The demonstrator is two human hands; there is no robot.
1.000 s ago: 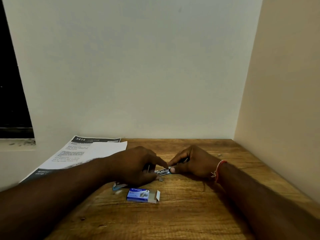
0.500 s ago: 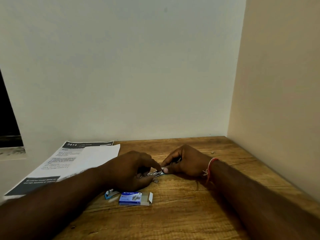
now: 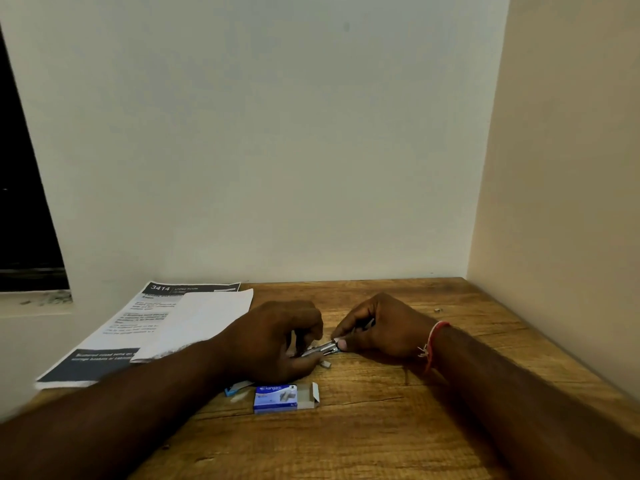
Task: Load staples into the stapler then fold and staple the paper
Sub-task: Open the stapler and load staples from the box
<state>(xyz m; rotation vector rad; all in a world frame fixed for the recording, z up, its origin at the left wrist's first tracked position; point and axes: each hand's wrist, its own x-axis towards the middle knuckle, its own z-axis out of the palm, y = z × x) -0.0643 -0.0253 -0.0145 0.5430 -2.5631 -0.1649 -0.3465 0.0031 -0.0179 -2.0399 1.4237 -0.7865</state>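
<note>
Both hands meet over a small metal stapler (image 3: 320, 349) on the wooden table (image 3: 363, 427). My left hand (image 3: 273, 341) grips its near end from the left, fingers curled around it. My right hand (image 3: 377, 327) pinches the other end with thumb and fingers. Most of the stapler is hidden by the fingers. A short strip of staples (image 3: 325, 364) lies just below the left fingertips. A blue staple box (image 3: 280, 396) with its flap open lies in front of my left hand. Printed paper sheets (image 3: 166, 327) lie at the left, partly over the table's edge.
A small blue piece (image 3: 233, 389) pokes out under my left wrist beside the box. A tiny metal bit (image 3: 438, 310) sits far right on the table. Walls close the table at the back and right. A dark window opening is at the left.
Both hands have stayed together on the stapler. The fingers have shifted slightly on it. The view has swung a little.
</note>
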